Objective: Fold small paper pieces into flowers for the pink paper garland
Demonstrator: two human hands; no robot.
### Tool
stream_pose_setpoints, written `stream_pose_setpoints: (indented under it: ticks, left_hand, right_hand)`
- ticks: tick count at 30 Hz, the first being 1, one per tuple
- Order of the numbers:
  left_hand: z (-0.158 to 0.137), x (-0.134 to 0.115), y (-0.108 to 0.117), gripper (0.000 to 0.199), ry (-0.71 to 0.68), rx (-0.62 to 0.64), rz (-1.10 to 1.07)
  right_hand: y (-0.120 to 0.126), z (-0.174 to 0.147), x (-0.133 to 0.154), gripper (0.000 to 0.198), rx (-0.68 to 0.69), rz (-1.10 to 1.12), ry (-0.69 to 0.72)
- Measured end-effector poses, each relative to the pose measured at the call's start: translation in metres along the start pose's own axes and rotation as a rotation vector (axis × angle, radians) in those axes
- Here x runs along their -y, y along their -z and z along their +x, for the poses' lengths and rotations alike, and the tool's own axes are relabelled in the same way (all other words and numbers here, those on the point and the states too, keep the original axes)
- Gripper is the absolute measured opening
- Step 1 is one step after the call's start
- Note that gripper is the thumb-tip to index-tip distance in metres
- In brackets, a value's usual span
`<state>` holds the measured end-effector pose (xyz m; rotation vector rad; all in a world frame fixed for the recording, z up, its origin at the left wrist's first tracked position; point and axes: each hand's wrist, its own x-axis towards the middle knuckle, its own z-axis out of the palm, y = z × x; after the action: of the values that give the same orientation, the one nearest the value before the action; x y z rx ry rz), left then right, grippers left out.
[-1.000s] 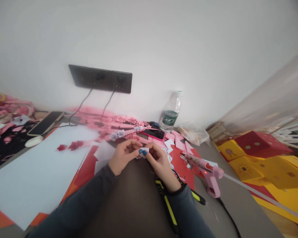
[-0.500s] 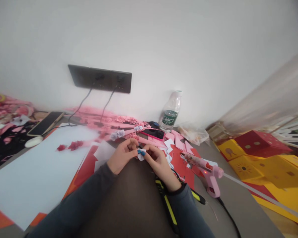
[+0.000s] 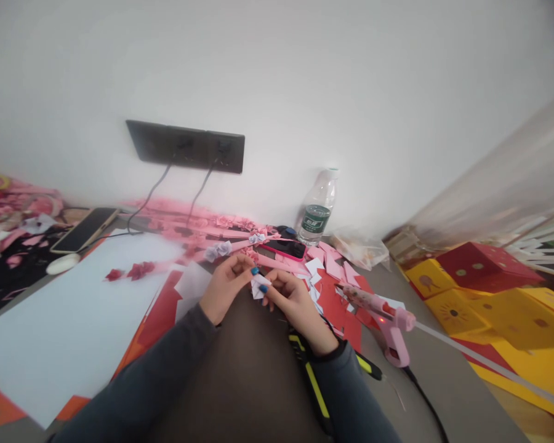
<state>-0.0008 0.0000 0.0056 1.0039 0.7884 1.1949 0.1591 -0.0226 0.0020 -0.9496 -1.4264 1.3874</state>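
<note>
A small folded piece of white paper (image 3: 259,287) is pinched between my two hands above the grey table. My left hand (image 3: 226,286) grips its upper left corner between thumb and fingertips. On the other side, my right hand (image 3: 295,301) holds the paper with its thumb across the front; the fingers behind are partly hidden. Just beyond my hands lie pink paper strips with white paper flowers (image 3: 218,250) on them. Under my right forearm is a black and yellow utility knife (image 3: 311,375), partly covered.
A pink glue gun (image 3: 378,311) with its light on rests at the right, cable trailing forward. Red and pink paper pieces (image 3: 335,267), a phone (image 3: 284,248) and a water bottle (image 3: 317,209) stand behind. White sheets (image 3: 83,314) cover the left; yellow boxes (image 3: 512,314) sit far right.
The white paper has turned and now shows more of its face. My left fingers have shifted up to its corner, and my right thumb has slid a little lower.
</note>
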Motion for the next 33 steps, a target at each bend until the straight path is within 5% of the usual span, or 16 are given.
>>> stream_pose_setpoints:
  ticks: [8, 15, 24, 29, 33]
  left_hand:
    - [-0.0012, -0.0003, 0.0, 0.025, -0.016, 0.137, 0.199]
    - [-0.0015, -0.0009, 0.0028, 0.016, -0.041, 0.097, 0.328]
    - [-0.0017, 0.0041, 0.0017, 0.017, -0.106, 0.022, 0.245]
    - [-0.0008, 0.0069, 0.004, 0.022, -0.031, -0.034, 0.178]
    - [-0.0013, 0.0065, 0.0029, 0.027, 0.038, -0.001, 0.174]
  right_hand:
    - [0.0019, 0.0032, -0.0005, 0.029, -0.039, 0.12, 0.111]
    - [0.0004, 0.0023, -0.0014, 0.033, -0.101, -0.036, 0.123]
    - [0.0012, 0.0012, -0.0051, 0.026, -0.158, -0.182, 0.174]
    - [-0.0014, -0.0015, 0.0, 0.001, -0.367, -0.342, 0.362]
    - [-0.0014, -0.0015, 0.0025, 0.011, -0.38, -0.514, 0.459]
